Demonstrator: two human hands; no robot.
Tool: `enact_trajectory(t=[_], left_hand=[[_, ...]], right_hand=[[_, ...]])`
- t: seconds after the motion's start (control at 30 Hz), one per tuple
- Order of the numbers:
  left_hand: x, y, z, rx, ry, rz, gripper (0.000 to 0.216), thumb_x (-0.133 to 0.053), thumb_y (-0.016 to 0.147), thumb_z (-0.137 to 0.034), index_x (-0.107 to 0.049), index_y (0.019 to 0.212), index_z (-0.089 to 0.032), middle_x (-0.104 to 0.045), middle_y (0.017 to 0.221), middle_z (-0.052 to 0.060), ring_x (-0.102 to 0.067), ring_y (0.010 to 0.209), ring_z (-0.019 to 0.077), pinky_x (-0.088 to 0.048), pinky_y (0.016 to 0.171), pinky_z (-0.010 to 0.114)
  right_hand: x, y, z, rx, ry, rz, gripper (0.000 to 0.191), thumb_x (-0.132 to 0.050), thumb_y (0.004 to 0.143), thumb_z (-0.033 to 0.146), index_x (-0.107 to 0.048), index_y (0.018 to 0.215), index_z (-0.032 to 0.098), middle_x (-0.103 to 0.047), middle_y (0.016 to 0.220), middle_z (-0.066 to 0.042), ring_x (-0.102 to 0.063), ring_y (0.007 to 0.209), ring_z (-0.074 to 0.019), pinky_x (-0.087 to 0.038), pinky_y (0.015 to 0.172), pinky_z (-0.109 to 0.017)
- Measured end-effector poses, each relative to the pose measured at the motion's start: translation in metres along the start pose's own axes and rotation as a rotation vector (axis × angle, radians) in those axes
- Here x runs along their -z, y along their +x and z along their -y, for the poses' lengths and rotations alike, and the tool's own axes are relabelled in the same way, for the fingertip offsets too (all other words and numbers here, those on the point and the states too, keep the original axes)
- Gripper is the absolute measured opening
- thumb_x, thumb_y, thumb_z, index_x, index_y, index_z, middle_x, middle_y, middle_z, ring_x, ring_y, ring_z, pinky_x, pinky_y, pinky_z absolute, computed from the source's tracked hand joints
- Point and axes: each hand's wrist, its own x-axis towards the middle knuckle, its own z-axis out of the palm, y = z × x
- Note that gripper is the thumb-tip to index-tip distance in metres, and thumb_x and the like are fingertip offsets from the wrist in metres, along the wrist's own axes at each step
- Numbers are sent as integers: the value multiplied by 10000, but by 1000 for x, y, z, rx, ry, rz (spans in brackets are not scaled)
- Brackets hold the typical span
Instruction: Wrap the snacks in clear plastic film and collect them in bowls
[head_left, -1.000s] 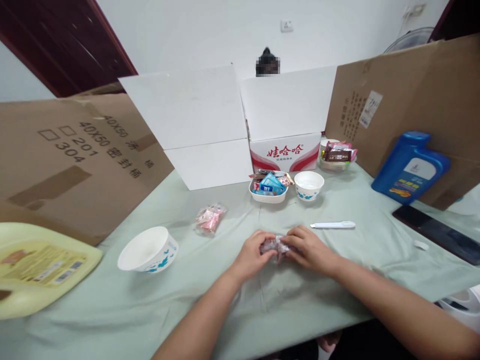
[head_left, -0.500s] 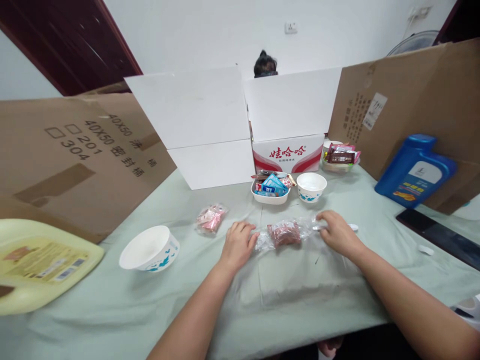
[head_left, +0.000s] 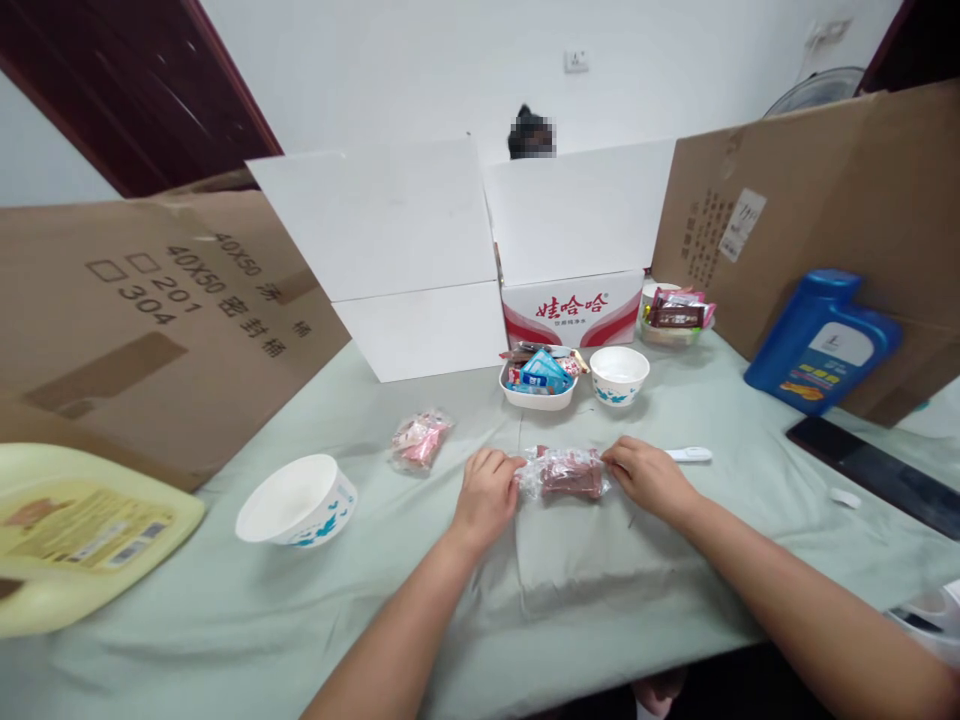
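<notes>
Reddish-brown snack packets lie in a clear plastic bag (head_left: 570, 472) on the cloth in front of me. My left hand (head_left: 487, 490) is closed on the bag's left end, fingertips pinched together. At the right end, my right hand (head_left: 649, 478) pinches the plastic between thumb and fingers. Just beyond that hand, a white plastic utensil (head_left: 691, 455) lies partly hidden behind it. To the left is another clear bag, with pink contents (head_left: 421, 440). A white paper bowl (head_left: 319, 500) with blue leaf print stands farther left.
Behind are a white tub of small packets (head_left: 540, 398), a second paper bowl (head_left: 618, 382) and a container of snacks (head_left: 675, 318). White and brown cardboard panels surround the table. A yellow jug (head_left: 90, 540), blue bottle (head_left: 817, 340) and black phone (head_left: 870, 475) flank it. A person's head shows behind.
My right hand has moved left, toward my left hand, bringing the ends of the plastic closer together. More of the white utensil now shows. The view has shifted slightly.
</notes>
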Motion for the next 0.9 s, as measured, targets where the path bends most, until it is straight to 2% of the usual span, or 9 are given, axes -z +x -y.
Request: enact_trajectory(t=[0.17,0.23,0.3,0.4,0.47,0.6,0.67,0.8,0.9], left_hand=[[32,1,-12,-53,-174,-5,228,-433,824,-74,-621,864,-197,-604,865,67,-541,876,219,-463,784,363],[51,-2,-20,-126,-276,122,248,-428,810,-65,-615,875,-214,-630,919,60,-564,931,213,-465,839,366],[68,-6,-27,-215,-348,343,237,-476,785,-73,-622,875,-236,-657,921,27,-592,950,205,-455,892,362],[78,-15,-35,-221,-355,629,126,-626,761,-194,-639,869,-257,-675,845,-15,-632,830,194,-485,784,304],[71,-19,-38,-132,-291,662,70,-640,792,-281,-636,853,-246,-666,808,-11,-631,746,185,-480,674,269],[39,-22,-35,30,-75,525,167,-460,882,-156,-619,876,-208,-637,878,40,-629,698,178,-479,647,270],[26,-21,-30,81,1,461,245,-482,853,-132,-601,1054,-207,-636,1000,72,-652,748,201,-497,669,291],[19,-19,-26,188,104,161,651,-587,822,-232,-321,1414,-171,-415,1417,208,-579,1126,348,-518,799,405],[20,-17,-29,165,87,-96,490,-511,883,-231,-389,1352,-160,-427,1397,208,-537,1181,336,-499,859,427]], right_hand=[[32,-11,7,224,16,-280,138,-504,862,189,-640,845,206,-578,1250,-135,-493,1198,-304,-419,969,-481],[50,-21,12,343,78,-151,130,-508,836,157,-623,825,216,-566,1292,-110,-449,1264,-298,-390,1007,-478],[66,-31,17,401,177,109,104,-544,817,180,-626,859,228,-633,1186,-84,-549,1154,-260,-439,946,-401],[77,-42,25,322,284,478,183,-649,785,328,-644,946,242,-705,903,-30,-658,786,-194,-482,685,-282],[72,-42,29,228,222,541,200,-608,834,392,-662,946,236,-707,781,-26,-651,674,-189,-436,586,-264],[49,-30,28,22,-165,403,300,-407,947,289,-679,871,187,-716,759,-98,-677,718,-246,-411,592,-294],[38,-25,24,-57,-264,309,296,-409,949,296,-661,1035,166,-730,835,-122,-689,775,-267,-431,613,-304],[24,-21,22,-110,-204,51,545,-447,936,335,-360,1434,132,-723,945,-131,-689,814,-269,-486,644,-332],[12,-21,25,68,-51,-100,496,-482,916,306,-417,1394,188,-673,1081,-133,-646,981,-266,-520,793,-388]])
